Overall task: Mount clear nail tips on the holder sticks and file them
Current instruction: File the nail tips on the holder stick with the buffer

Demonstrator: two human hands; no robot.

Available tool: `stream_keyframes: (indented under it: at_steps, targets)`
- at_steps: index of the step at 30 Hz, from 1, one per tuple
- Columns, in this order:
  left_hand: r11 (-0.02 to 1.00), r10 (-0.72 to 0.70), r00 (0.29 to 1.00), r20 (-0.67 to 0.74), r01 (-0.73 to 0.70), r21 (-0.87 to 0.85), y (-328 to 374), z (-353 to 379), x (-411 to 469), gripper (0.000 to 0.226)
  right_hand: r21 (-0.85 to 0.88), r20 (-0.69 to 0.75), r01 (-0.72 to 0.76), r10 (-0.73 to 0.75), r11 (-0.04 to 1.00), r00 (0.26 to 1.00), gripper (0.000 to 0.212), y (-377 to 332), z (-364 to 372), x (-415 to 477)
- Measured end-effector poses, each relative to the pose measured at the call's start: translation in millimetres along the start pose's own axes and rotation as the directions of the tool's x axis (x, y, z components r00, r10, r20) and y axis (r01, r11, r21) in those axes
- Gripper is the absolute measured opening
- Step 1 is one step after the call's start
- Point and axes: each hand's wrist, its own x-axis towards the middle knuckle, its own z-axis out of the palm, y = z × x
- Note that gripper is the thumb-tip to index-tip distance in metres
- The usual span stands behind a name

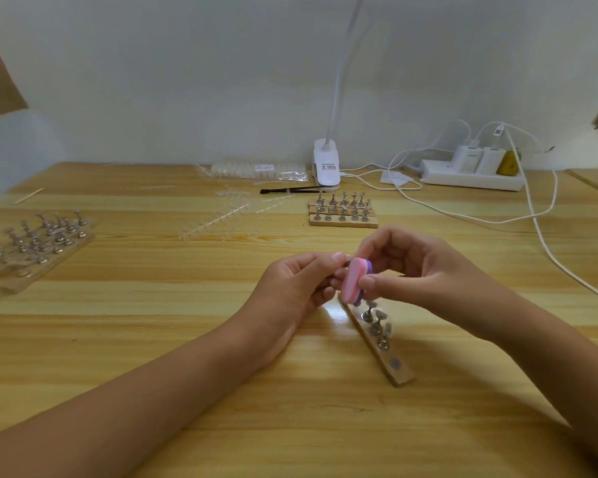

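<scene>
Just above the near wooden strip (399,374), both my hands meet over the table (152,339). My right hand (415,270) grips a pink-and-purple buffer block (353,282), thumb on its near face and fingers curled over the far one. My left hand (297,288) pinches something small against the block's left edge. I take it for a holder stick carrying a clear nail tip, but fingers and block hide it, so I cannot tell how the tip sits.

Four mounted sticks (368,313) stand on the strip below the block, and one round magnet seat (395,364) at its near end is bare. That seat is probably where the stick in hand belongs. More filled strips (342,212) stand well back near the clip lamp (326,163).

I judge this to be the filing step. To do it well, I would pinch the stick close under the tip so it cannot flex or twist. The strokes should be light and run one way along the tip's edge, not sawing back and forth. I would lay the block flat to the edge and turn the stick, not the block, to follow the curve. Too much pressure could pop the tip off its mount, or my knuckles could knock the sticks standing just below.
</scene>
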Motion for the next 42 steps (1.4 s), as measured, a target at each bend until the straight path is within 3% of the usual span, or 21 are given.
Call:
stream_keyframes:
  at_steps: [4, 9, 14, 18, 23, 26, 30, 34, 36, 39, 42]
  targets:
    - [1.0, -0.001, 1.0, 0.005, 0.001, 0.009, -1, 1, -1, 0.032, 0.093, -0.155, 0.01, 0.004, 0.996, 0.988, 0.036, -1, -3, 2]
    - [0.999, 0.013, 1.0, 0.027, -0.014, 0.043, 0, 1, -1, 0.034, 0.053, -0.019, -0.023, 0.024, 0.998, 1.0, 0.036, -1, 2, 0]
    - [0.999, 0.011, 1.0, 0.028, -0.013, 0.042, -2, 0, -1, 0.032, 0.105, -0.252, 0.091, -0.062, 0.99, 0.966, 0.03, -1, 4, 3]
    - [0.999, 0.015, 0.999, 0.031, -0.017, 0.045, -2, 0, -1, 0.028, 0.057, -0.133, 0.03, -0.022, 0.998, 0.991, 0.033, -2, 4, 1]
    - [0.999, 0.001, 1.0, 0.018, -0.001, 0.048, -3, 0, -1, 0.032, 0.122, -0.281, 0.076, -0.039, 0.99, 0.959, 0.035, -4, 2, 2]
    - [0.999, -0.002, 1.0, 0.007, 0.001, 0.04, -2, 0, -1, 0.036, 0.129, -0.207, 0.023, 0.004, 0.991, 0.978, 0.034, -6, -3, 1]
    - [0.999, -0.018, 1.0, 0.006, 0.018, 0.029, -1, 2, -1, 0.022, 0.14, -0.197, 0.02, 0.008, 0.99, 0.98, 0.036, -10, -7, 0]
    - [0.999, 0.0, 1.0, 0.005, 0.0, 0.045, -2, 2, -1, 0.038, 0.07, -0.053, -0.047, 0.051, 0.996, 0.997, 0.041, -6, -1, 0]
    - [0.999, -0.001, 1.0, 0.007, 0.001, 0.05, -1, 2, -1, 0.038, 0.055, -0.068, -0.038, 0.042, 0.998, 0.997, 0.038, -3, 3, 1]
    - [0.999, -0.003, 1.0, 0.002, 0.003, 0.048, -1, 1, -1, 0.041, 0.115, -0.21, 0.016, 0.008, 0.993, 0.978, 0.034, -2, 2, 2]
    - [0.998, 0.004, 1.0, 0.019, -0.005, 0.059, -2, 1, -1, 0.04, 0.111, -0.111, -0.023, 0.035, 0.994, 0.993, 0.036, -2, 2, 1]
